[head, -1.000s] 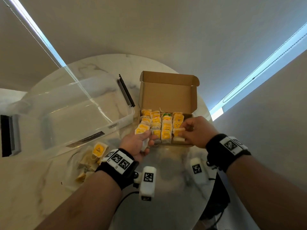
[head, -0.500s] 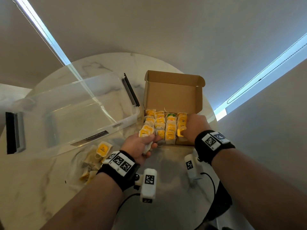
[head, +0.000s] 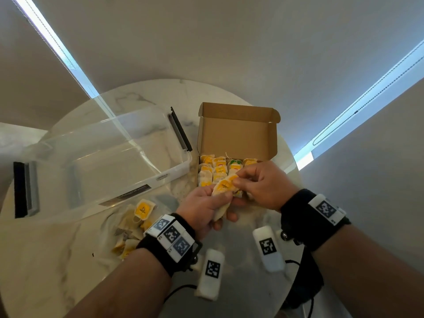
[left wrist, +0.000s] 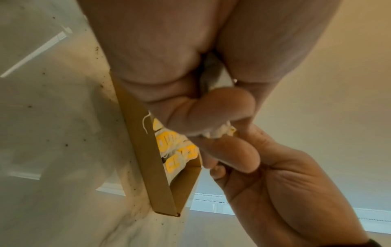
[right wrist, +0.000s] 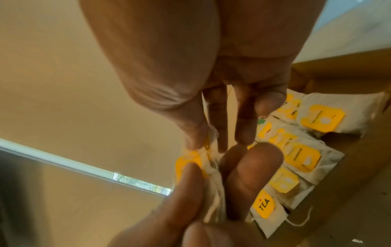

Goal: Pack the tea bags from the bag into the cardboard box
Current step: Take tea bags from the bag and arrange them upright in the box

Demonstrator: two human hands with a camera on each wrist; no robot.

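Note:
An open cardboard box (head: 237, 131) stands on the round marble table (head: 46, 260), its lid upright, with several yellow-tagged tea bags (head: 219, 167) in rows inside. Just in front of the box my left hand (head: 206, 207) grips a small stack of tea bags (head: 223, 188). My right hand (head: 259, 182) pinches the top end of that stack with thumb and fingers. In the right wrist view the pinched tea bags (right wrist: 208, 160) sit between both hands, and the packed rows (right wrist: 300, 155) lie beyond. A clear plastic bag (head: 133, 226) with more tea bags lies left of my left wrist.
A large clear plastic bin (head: 96, 161) with black handles lies on its side at the left of the table, close to the box. The table edge curves round on the right, just past the box.
My right hand has come back out of the box's right side to the stack held by my left hand and now pinches its top. The left hand has lifted slightly.

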